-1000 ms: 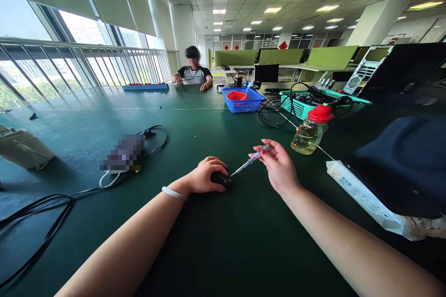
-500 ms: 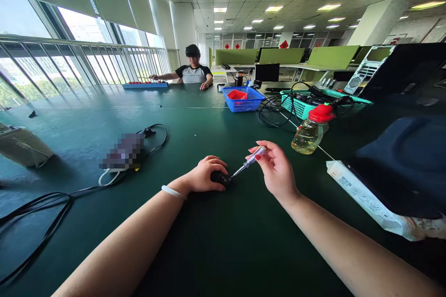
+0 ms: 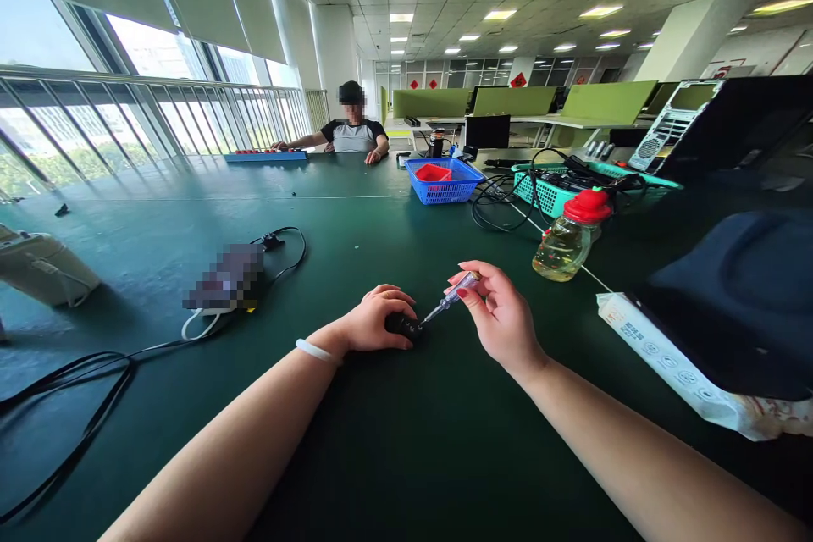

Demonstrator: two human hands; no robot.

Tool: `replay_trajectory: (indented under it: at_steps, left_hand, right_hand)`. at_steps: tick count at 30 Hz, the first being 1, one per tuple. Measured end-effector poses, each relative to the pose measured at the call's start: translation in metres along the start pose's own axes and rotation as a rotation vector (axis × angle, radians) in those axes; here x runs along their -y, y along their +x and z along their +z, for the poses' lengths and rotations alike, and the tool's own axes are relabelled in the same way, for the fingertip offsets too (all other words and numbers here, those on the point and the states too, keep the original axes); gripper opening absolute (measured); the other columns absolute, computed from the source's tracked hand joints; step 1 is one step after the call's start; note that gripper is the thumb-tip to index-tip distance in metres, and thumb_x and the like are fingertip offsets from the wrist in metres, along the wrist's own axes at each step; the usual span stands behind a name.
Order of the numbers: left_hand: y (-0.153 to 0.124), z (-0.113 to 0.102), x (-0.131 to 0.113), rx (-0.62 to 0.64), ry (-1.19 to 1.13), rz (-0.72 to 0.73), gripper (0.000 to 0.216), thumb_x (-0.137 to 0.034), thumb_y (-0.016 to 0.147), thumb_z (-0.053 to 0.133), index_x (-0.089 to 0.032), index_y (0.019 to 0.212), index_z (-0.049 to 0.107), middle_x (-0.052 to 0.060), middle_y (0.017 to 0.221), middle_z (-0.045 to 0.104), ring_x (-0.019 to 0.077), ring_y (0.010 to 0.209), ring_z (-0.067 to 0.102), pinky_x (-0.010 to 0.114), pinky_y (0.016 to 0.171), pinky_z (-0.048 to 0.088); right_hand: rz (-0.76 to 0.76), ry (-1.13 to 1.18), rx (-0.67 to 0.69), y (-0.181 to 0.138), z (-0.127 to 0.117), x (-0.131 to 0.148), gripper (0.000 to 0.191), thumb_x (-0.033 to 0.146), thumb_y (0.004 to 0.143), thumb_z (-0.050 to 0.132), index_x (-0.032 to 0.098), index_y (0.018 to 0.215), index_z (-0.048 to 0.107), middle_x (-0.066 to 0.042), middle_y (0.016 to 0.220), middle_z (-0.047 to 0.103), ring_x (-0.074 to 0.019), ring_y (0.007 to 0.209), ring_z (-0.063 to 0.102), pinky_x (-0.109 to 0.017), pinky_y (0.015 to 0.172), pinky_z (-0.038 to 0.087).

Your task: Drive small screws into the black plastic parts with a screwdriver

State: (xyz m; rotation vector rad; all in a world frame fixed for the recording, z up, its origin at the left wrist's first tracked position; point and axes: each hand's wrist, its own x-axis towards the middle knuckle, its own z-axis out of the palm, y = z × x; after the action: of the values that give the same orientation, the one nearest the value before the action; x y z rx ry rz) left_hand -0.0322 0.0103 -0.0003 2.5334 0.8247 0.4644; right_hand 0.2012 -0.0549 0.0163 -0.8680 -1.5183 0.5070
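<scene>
My left hand (image 3: pixel 379 320) rests on the dark table and is closed round a small black block (image 3: pixel 404 326) with light marks on its top; its exact kind is hard to make out. Between the thumb and fingers of my right hand (image 3: pixel 501 313) is a screwdriver (image 3: pixel 452 295) with a clear handle. It slants down to the left, its tip at the right end of the black block. Part of the block is hidden under my left fingers.
A bottle with a red lid (image 3: pixel 575 233) stands to the right, before a green basket (image 3: pixel 539 190) of cables. Farther back is a blue basket (image 3: pixel 441 190). At right lies a white packet (image 3: pixel 666 360); at left, black cables (image 3: pixel 89 364). Another person (image 3: pixel 354 131) sits across the table.
My right hand has shifted slightly left and down, and the screwdriver leans a little lower, its tip still at the block. My left hand keeps its hold.
</scene>
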Motion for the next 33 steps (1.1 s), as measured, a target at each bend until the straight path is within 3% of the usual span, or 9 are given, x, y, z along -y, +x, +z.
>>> replay_trajectory:
  at_steps: [9, 18, 25, 33]
  left_hand:
    - [0.000, -0.001, -0.001, 0.007, 0.001, -0.008, 0.041, -0.040, 0.066, 0.084, -0.026, 0.103, 0.072, 0.007, 0.127, 0.064, 0.0321, 0.131, 0.047, 0.051, 0.113, 0.032]
    - [0.001, -0.003, -0.004, 0.012, 0.008, -0.010, 0.042, -0.039, 0.065, 0.085, -0.025, 0.102, 0.072, 0.007, 0.126, 0.065, 0.0318, 0.129, 0.048, 0.050, 0.113, 0.032]
    - [0.001, -0.002, -0.002, 0.012, 0.007, -0.004, 0.041, -0.039, 0.066, 0.085, -0.025, 0.102, 0.071, 0.008, 0.126, 0.064, 0.0313, 0.129, 0.048, 0.050, 0.112, 0.032]
    - [0.001, -0.001, 0.000, 0.008, 0.000, -0.005, 0.041, -0.041, 0.066, 0.084, -0.026, 0.102, 0.072, 0.008, 0.127, 0.064, 0.0320, 0.130, 0.047, 0.052, 0.113, 0.031]
  right_hand:
    - [0.325, 0.194, -0.132, 0.013, -0.006, -0.020, 0.046, 0.054, 0.075, 0.076, 0.025, 0.106, 0.058, -0.003, 0.090, 0.071, -0.0221, 0.089, 0.071, -0.045, 0.093, 0.054]
    - [0.387, 0.269, -0.144, 0.013, -0.006, -0.022, 0.040, 0.047, 0.075, 0.076, 0.023, 0.102, 0.059, 0.000, 0.084, 0.070, -0.0191, 0.081, 0.071, -0.046, 0.093, 0.054]
    - [0.493, 0.237, -0.197, 0.014, -0.008, -0.034, 0.046, 0.052, 0.067, 0.079, 0.022, 0.096, 0.059, 0.001, 0.079, 0.070, -0.0196, 0.076, 0.071, -0.046, 0.091, 0.053]
    - [0.531, 0.289, -0.190, 0.014, -0.009, -0.038, 0.042, 0.046, 0.067, 0.080, 0.022, 0.095, 0.059, 0.000, 0.081, 0.070, -0.0195, 0.079, 0.071, -0.042, 0.084, 0.056]
